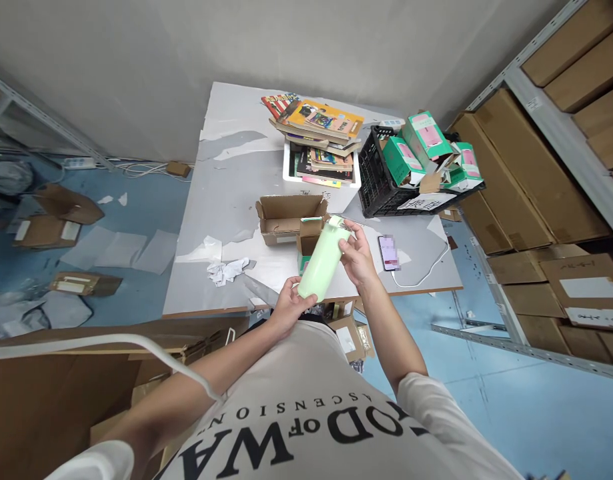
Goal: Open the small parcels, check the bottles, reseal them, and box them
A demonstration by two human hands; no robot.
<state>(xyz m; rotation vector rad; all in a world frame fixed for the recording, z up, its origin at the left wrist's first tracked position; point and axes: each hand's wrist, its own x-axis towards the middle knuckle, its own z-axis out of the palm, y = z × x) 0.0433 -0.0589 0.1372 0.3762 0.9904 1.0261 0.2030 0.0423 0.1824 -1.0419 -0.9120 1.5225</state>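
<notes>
Both of my hands hold a light green bottle (pixel 322 263) aslant above the front edge of the table. My left hand (pixel 289 305) grips its lower end, and my right hand (pixel 357 253) has its fingers closed around the top by the cap. Just behind the bottle stands a small green box (pixel 306 245) with its brown inside showing, partly hidden by the bottle. Beyond it lies an opened brown cardboard box (pixel 286 217).
On the table (pixel 196 267) are crumpled paper (pixel 227 272), a phone (pixel 387 253) with a white cable, a white bin (pixel 331 195) piled with books and a black crate (pixel 379 193) of green boxes. Shelving (pixel 511 73) with cartons stands at the right. Cartons and packaging litter the left floor.
</notes>
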